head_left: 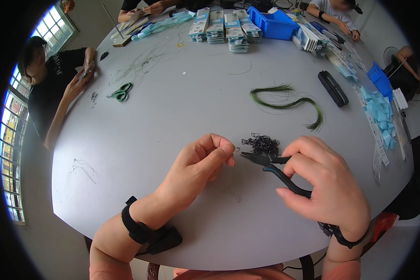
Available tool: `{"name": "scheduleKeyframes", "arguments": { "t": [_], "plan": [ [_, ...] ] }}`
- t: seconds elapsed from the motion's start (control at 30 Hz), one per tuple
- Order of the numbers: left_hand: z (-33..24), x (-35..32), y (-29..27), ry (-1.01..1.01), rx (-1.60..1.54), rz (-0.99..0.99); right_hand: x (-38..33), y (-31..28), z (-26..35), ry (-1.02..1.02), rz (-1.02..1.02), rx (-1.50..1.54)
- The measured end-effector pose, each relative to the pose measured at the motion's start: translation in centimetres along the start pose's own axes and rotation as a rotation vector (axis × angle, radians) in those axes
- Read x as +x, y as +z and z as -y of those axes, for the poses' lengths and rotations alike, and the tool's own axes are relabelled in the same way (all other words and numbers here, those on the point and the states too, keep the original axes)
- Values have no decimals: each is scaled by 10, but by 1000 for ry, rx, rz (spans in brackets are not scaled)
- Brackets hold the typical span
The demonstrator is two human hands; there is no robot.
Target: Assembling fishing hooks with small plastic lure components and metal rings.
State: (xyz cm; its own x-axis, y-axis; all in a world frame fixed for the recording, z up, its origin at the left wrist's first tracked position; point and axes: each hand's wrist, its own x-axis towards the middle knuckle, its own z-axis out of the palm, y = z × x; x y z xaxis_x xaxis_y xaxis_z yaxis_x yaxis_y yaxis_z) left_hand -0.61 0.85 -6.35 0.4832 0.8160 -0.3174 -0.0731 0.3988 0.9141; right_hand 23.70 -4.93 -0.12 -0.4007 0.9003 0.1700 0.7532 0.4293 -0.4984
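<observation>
My right hand (329,184) grips black pliers (271,169) by their handles, the jaws pointing left toward my left hand (198,170). The left thumb and forefinger pinch a tiny hook with a fine line, barely visible, just off the plier tips. A pile of small black hooks (261,143) lies on the grey table (172,121) right behind the pliers. A curved bundle of dark green line (287,102) lies further back.
Green scissors (121,92) lie at the left, a black case (332,87) at the right. Stacks of packets (224,28) and blue bins (273,23) sit at the far edge, light blue cards (378,112) at the right. Other people work around the table.
</observation>
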Motion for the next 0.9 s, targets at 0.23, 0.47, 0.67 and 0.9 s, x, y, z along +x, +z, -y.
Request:
{"name": "scheduleKeyframes", "arguments": {
  "t": [0.23,0.47,0.67,0.9],
  "plan": [
    [0,0,-2,-8,-1,-2,-3,-10,-21,144,-98,-144],
    [-1,1,0,20,-25,9,-1,-3,-58,227,-131,-257],
    [0,-1,0,46,-68,4,-1,5,-68,266,-74,-283],
    [-3,-5,1,-12,-187,74,4,5,-46,181,-155,-377]
  ]
}}
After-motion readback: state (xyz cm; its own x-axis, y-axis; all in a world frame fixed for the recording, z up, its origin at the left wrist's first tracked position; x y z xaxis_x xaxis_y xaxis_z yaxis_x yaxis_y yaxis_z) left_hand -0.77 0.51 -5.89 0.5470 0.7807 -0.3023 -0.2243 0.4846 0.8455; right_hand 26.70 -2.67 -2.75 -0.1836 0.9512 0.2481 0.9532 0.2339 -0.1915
